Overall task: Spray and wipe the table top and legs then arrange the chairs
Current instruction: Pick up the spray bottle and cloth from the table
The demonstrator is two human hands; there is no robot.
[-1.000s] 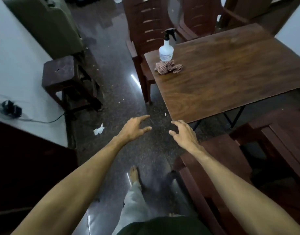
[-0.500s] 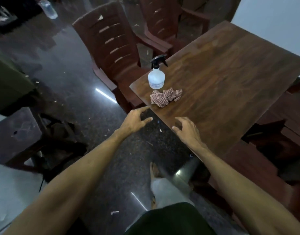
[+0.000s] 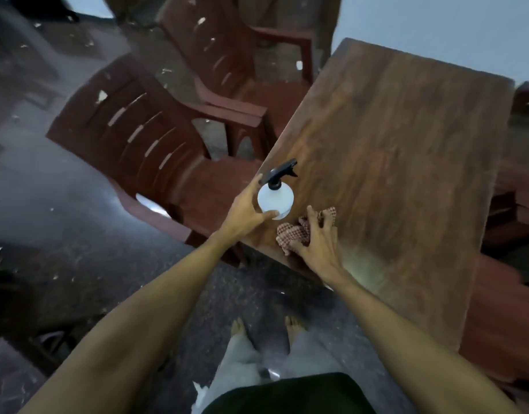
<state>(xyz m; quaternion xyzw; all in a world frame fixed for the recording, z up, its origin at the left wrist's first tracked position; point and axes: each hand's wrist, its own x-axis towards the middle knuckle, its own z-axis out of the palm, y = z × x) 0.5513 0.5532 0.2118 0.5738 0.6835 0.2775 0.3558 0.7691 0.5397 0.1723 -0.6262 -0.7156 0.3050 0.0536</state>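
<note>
A white spray bottle [image 3: 276,200] with a black trigger head stands near the left corner of the brown wooden table [image 3: 391,159]. My left hand [image 3: 245,213] wraps around it from the left, thumb on its near side and fingers behind. Just right of the bottle a red-and-white checked cloth [image 3: 294,233] lies crumpled on the table. My right hand [image 3: 320,246] is down on the cloth, with the thumb at its near edge and the fingers clawed over its far side.
Two dark red plastic armchairs stand left of the table, one close [image 3: 155,150] and one farther back [image 3: 236,55]. More red chairs [image 3: 508,309] sit along the table's right side. The dark polished floor [image 3: 78,234] carries scattered scraps. My bare feet [image 3: 239,327] stand at the table corner.
I have stepped up to the table. Both hands went from hovering open in front of it to landing on the bottle and the cloth.
</note>
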